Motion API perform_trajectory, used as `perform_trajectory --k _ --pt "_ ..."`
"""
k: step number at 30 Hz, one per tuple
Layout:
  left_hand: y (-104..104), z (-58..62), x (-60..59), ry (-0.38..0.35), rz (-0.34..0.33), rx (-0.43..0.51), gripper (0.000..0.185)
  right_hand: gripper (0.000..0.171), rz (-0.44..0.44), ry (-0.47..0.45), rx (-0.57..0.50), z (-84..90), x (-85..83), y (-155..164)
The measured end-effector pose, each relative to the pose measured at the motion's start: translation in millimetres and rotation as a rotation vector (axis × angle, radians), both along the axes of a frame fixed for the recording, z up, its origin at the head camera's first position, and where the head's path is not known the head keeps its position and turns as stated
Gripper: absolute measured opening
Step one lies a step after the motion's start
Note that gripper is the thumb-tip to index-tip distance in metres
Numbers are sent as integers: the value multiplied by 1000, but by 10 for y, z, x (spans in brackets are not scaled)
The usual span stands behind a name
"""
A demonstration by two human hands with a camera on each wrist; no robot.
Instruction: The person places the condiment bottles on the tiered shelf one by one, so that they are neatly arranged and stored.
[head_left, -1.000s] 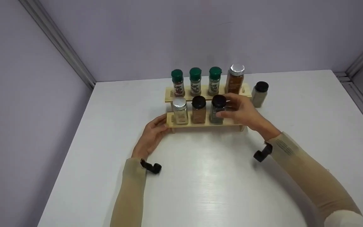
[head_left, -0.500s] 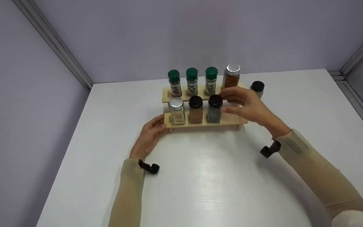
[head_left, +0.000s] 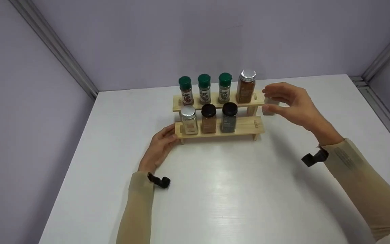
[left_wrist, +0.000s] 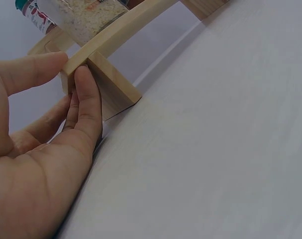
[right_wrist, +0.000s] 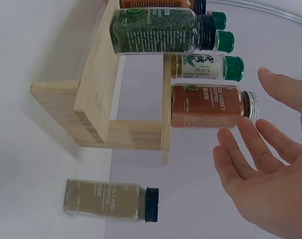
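Head view
Landmark: the wooden rack (head_left: pixel 245 126), a two-step stand on the white counter (head_left: pixel 222 189).
Left hand (head_left: pixel 159 145): at the rack's left end, fingers against the lower step's end.
Right hand (head_left: pixel 291 103): off the rack's right end, fingers spread and loosely bent, holding nothing.
Loose jar (head_left: pixel 269 107): stands on the counter just right of the rack, mostly hidden behind the right hand.
Risk: the jar stands narrow and upright, so a fingertip meeting its cap first could tip it over against the rack's leg.

Left wrist view
Left hand (left_wrist: pixel 46 149): thumb on top of the lower step's corner, fingers straight along the rack's end leg (left_wrist: pixel 113 92); a steadying touch, not a closed grip.
Risk: this light hold would probably not stop the rack from sliding on the smooth counter if something knocks its far end.

Right wrist view
Right hand (right_wrist: pixel 270 174): palm wide, fingers apart, nearest the silver-capped red-brown jar (right_wrist: pixel 210 105) at the right end of the rack's upper step.
Black-capped jar (right_wrist: pixel 110 200): alone on the counter beyond the rack's end, clear of the fingers.
Risk: the knuckles pass near the red-brown jar; a brush there could push it off the step's open end.
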State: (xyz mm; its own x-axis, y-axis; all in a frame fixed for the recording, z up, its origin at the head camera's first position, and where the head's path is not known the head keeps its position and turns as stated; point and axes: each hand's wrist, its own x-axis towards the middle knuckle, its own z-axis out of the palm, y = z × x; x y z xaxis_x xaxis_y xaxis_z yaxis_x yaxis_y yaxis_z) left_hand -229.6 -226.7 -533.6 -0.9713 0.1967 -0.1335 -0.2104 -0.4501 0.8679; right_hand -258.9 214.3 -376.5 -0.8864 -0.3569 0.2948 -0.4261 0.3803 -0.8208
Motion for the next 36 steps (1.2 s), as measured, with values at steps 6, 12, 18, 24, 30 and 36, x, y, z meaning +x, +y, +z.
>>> perform_trajectory --k 6,12,18,24,30,36 --pt "-6 4 -2 2 5 -5 58 47 -80 34 -4 18 -55 190" --pt "-7 5 6 -2 12 -9 57 50 -183 -4 50 -84 -189 340" --pt "0 -2 23 6 -3 -7 57 54 -235 -66 106 -223 -314 455" --pt "13 -19 15 6 6 8 57 60 -256 -115 140 -343 -456 512" --pt "0 -21 11 -3 13 10 56 62 -236 -147 112 -473 -610 525" --pt "6 3 10 -9 19 5 56 68 -215 -201 122 -597 -724 521"
